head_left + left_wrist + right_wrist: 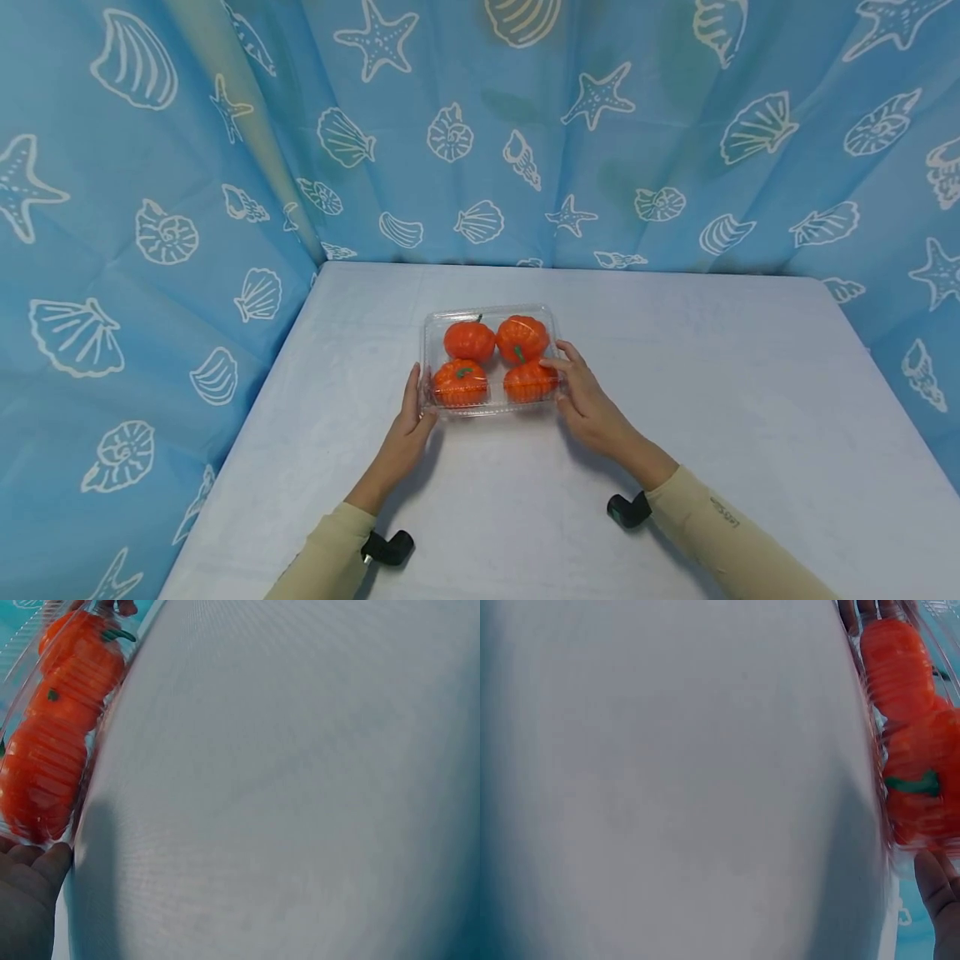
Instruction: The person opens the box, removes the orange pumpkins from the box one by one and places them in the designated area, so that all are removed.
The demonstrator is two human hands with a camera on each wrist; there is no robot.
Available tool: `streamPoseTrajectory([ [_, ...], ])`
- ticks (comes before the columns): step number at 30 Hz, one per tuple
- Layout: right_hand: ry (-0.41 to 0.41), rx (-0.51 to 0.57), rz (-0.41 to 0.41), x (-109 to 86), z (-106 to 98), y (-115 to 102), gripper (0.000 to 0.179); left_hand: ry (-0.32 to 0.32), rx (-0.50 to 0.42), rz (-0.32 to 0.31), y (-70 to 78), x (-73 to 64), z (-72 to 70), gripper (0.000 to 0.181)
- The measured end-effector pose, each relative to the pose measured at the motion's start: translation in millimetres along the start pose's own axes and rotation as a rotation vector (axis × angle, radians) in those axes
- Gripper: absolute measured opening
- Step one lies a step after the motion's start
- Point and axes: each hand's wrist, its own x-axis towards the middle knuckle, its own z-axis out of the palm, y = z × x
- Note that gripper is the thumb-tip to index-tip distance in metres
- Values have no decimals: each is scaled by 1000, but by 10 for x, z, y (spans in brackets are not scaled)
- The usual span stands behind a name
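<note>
At the far left hangs a blue curtain (67,417) printed with white shells and starfish, which also runs across the back and along the right side. Next comes a pale yellow left sleeve (322,554), with a black wrist device (388,548) at its cuff.

The left hand (403,433) grips the left end of a clear plastic box (495,393), its fingers along the side and its thumb at the near corner. The box sits between the two hands, over the white table (750,400); whether its base touches the cloth cannot be told.

Inside, on the left, are a far-left pumpkin (468,342) and a near-left pumpkin (460,383), both orange with green stems. To their right lie a far-right pumpkin (522,336), its green stem toward the person, and a near-right pumpkin (529,383).

The right hand (596,418) holds the box's right end, fingers spread along the side and over the edge, thumb lower. Beyond it are another black device (628,510) and the right sleeve (727,533), which bears small dark lettering.
</note>
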Motion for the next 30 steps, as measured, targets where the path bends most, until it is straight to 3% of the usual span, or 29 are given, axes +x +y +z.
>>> streamPoseTrajectory([
  [17, -113, -23, -14, -61, -213, 78, 75, -30, 46, -27, 32, -3, -89, 73],
  [22, -100, -8, -55, -80, -241, 119, 81, -33, 59, -42, 37, 4, -121, 73],
  [30, -80, 4, -54, -90, -243, 133, 88, -38, 55, -38, 24, -5, -180, 72],
])
